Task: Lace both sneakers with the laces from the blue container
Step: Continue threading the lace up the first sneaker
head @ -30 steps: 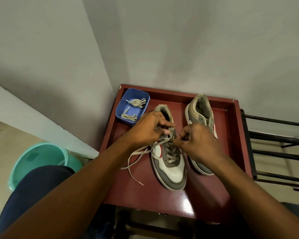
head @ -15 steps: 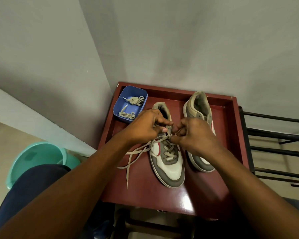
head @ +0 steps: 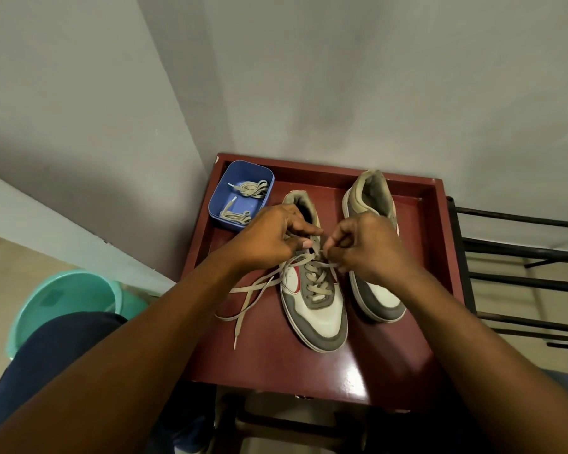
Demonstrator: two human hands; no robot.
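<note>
Two grey-and-white sneakers stand side by side on a dark red table (head: 276, 362). The left sneaker (head: 318, 316) carries a beige lace (head: 253, 290) crossed through its lower eyelets, with loose ends trailing left over the table. My left hand (head: 269, 237) pinches the lace at the upper eyelets. My right hand (head: 364, 244) pinches the lace from the other side, fingers curled. The right sneaker (head: 374, 198) has no lace showing and is partly hidden by my right hand. A blue container (head: 223, 191) at the table's back left holds a bundled beige lace (head: 243, 201).
The table has raised edges and stands in a wall corner. A teal bucket (head: 66, 293) sits on the floor at the left beside my dark-clothed knee. A black metal rack (head: 518, 273) stands to the right of the table.
Both hands have shifted slightly up the left sneaker toward its upper eyelets. The loose lace ends on the table have moved a little. The camera tilted slightly.
</note>
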